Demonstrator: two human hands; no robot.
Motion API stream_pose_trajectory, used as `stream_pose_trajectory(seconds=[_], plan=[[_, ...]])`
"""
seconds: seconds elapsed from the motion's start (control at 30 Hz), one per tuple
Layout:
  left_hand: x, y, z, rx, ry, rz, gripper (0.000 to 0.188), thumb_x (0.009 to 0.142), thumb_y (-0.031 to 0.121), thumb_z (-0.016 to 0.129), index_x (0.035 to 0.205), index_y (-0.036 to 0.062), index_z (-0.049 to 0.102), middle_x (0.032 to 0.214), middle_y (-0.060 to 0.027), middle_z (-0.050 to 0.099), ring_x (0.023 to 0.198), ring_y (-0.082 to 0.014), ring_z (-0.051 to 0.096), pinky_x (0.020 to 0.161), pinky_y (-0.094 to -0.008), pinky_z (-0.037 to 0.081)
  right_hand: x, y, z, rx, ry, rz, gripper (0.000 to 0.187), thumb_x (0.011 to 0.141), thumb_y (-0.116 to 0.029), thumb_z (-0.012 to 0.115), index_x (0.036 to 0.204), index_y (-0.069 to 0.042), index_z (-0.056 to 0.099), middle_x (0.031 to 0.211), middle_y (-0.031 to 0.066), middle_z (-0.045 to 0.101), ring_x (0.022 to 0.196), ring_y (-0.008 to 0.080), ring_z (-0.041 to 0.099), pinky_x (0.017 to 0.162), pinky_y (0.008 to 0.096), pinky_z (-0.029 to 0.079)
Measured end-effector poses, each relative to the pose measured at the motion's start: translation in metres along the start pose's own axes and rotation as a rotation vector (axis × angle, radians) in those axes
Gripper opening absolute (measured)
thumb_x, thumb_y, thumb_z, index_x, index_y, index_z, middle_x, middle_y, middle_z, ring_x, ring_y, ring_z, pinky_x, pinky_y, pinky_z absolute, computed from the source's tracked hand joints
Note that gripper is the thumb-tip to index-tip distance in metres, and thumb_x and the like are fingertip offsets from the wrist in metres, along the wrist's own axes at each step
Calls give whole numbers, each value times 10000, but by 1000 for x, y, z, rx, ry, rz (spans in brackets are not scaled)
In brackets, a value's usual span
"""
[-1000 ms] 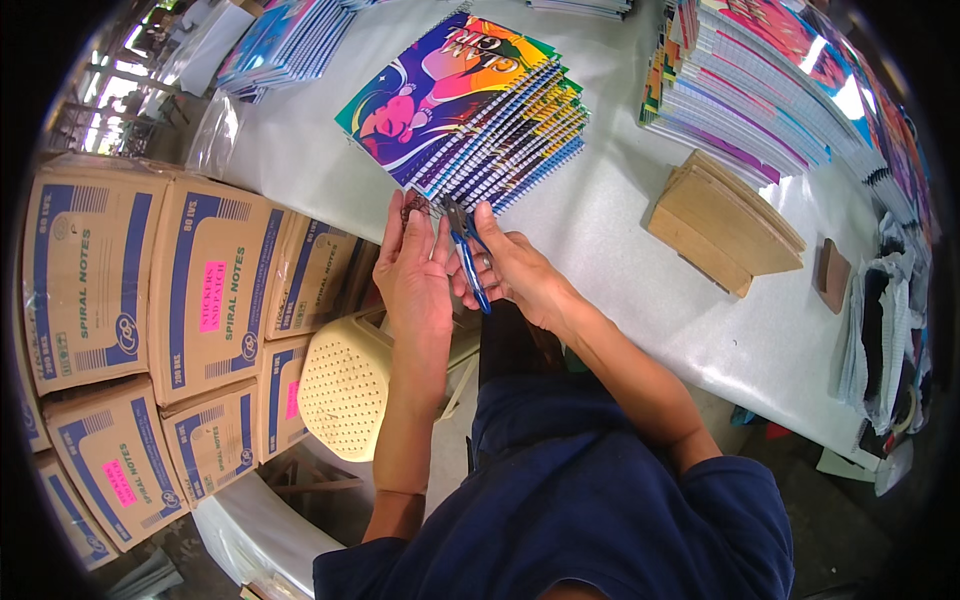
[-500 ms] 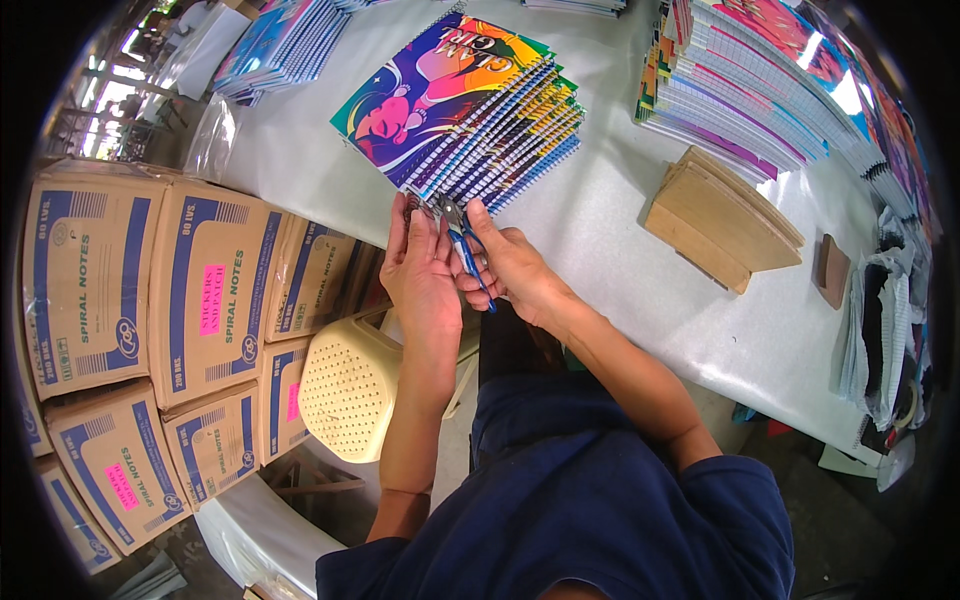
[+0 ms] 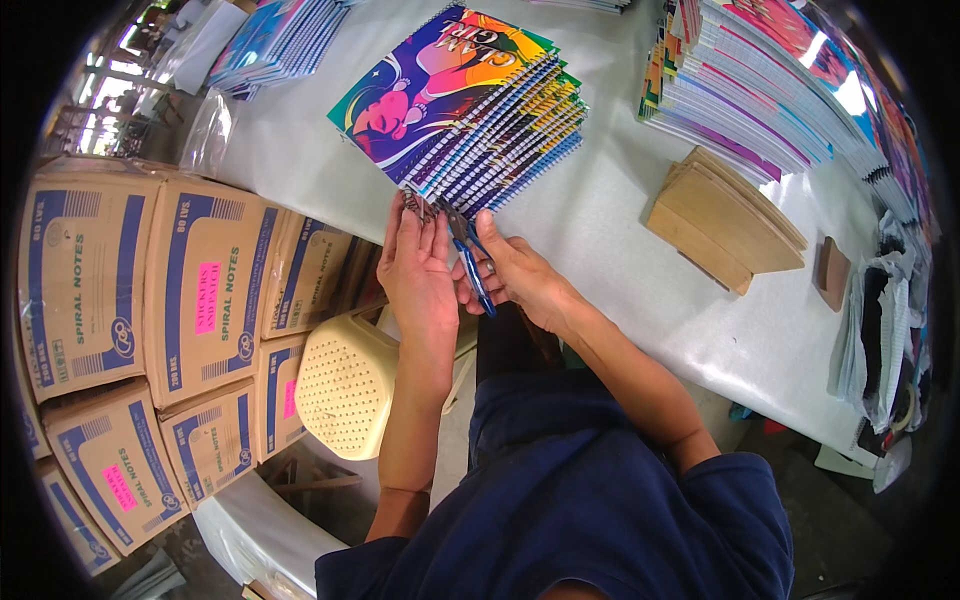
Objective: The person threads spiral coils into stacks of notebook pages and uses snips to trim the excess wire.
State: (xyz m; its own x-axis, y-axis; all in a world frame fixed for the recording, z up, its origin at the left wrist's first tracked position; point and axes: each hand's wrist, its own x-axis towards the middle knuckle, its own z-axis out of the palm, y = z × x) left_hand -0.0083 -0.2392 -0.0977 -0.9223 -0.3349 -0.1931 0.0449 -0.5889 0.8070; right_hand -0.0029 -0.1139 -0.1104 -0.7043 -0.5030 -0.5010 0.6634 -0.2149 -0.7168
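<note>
A fanned stack of spiral notebooks (image 3: 425, 100) with colourful covers lies on the table, its wire-bound edges overlapping toward me. My right hand (image 3: 525, 285) is closed around blue-handled cutting pliers (image 3: 467, 252), whose dark jaws touch the near ends of the bindings. Beside them, at the stack's near corner, my left hand (image 3: 422, 275) has its fingers gathered, palm up, around dark spiral wire (image 3: 413, 203). Whether that wire is loose or still joined to a notebook is hidden by the fingers.
Tall notebook piles (image 3: 740, 100) stand at the right, near brown board blocks (image 3: 725, 220) and a small brown piece (image 3: 832, 272). Another notebook stack (image 3: 275, 45) is at far left. Cardboard boxes (image 3: 205, 290) and a cream plastic stool (image 3: 345, 390) flank the table's near left edge.
The pliers and my right hand have shifted very slightly toward me. My left hand stays at the stack's corner, and the notebooks lie nearly as before.
</note>
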Motion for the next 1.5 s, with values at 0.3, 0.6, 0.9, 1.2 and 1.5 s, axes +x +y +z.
stream_pose_trajectory(seconds=[0.3, 0.6, 0.9, 1.2, 1.5], plan=[[8, -6, -8, -19, -24, -32, 451, 947, 25, 530, 1373, -47, 403, 1246, -114, 551, 1134, -175, 552, 1021, -313, 452, -8, -2, 1, -67, 14, 3, 797, 894, -740, 278, 882, -16, 609, 707, 90, 612, 636, 180, 618, 617, 296, 518], [13, -6, -16, -26, -7, -66, 502, 923, -30, 536, 1396, -50, 369, 1268, -112, 540, 1131, -178, 560, 1039, -331, 442, -5, -6, 3, -25, 52, -6, 795, 892, -742, 287, 881, -16, 609, 698, 87, 609, 619, 176, 609, 598, 285, 504], [11, -7, -14, -13, 8, -45, 490, 922, -28, 547, 1385, -48, 389, 1268, -105, 541, 1126, -179, 566, 1026, -331, 453, -2, -4, 2, 25, 65, -7, 781, 891, -740, 302, 845, -19, 598, 671, 76, 582, 589, 168, 580, 554, 278, 474], [11, -9, -12, -64, -17, -43, 485, 918, -31, 549, 1378, -48, 395, 1226, -95, 562, 1092, -165, 575, 1001, -317, 471, -14, -9, -3, -168, 233, -78, 657, 923, -621, 433, 830, 7, 602, 625, 64, 492, 577, 179, 494, 555, 327, 422], [27, -25, -34, -529, -23, -197, 371, 926, -65, 498, 1296, -43, 493, 1224, -144, 598, 1146, -205, 581, 1051, -294, 466, -51, -2, -51, -1718, 863, -603, 300, 833, -193, 631, 1087, -34, 606, 1112, 165, 536, 1076, 323, 504, 872, 454, 395]])
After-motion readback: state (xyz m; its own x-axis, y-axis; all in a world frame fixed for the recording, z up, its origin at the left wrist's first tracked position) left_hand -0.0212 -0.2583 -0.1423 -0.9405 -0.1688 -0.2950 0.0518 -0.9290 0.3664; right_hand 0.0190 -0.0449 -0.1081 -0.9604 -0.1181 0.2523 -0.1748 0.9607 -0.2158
